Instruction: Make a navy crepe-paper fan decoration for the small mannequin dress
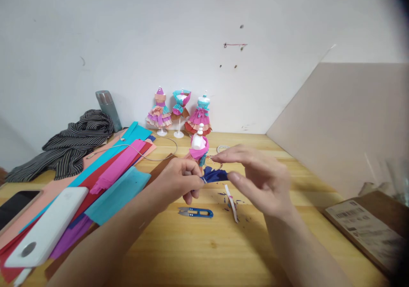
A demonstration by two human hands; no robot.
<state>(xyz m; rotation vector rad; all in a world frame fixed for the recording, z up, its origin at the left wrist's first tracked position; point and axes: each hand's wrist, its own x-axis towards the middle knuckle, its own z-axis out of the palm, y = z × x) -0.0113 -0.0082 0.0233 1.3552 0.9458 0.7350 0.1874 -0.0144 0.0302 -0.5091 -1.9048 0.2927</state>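
Observation:
My left hand [183,178] pinches one end of a dark blue piece of crepe paper [215,175], gathered and ruffled like a small bow. At the paper's other end is my right hand [262,180], with thumb and fingers spread apart. Its thumb tip is close to the paper; I cannot tell whether it touches. Just behind my hands stands a small white dress form [199,142] wrapped in pink paper. Blue-handled thread snips [196,212] lie on the table below my left hand. To their right is a white strip [231,202] among dark blue scraps.
Three dress forms in ruffled paper dresses [159,114] stand by the wall. On the left lie coloured crepe paper sheets [118,195], a white power bank [47,227], a phone [17,208], striped cloth [76,140] and a flask [108,110]. A cardboard box [367,231] sits right.

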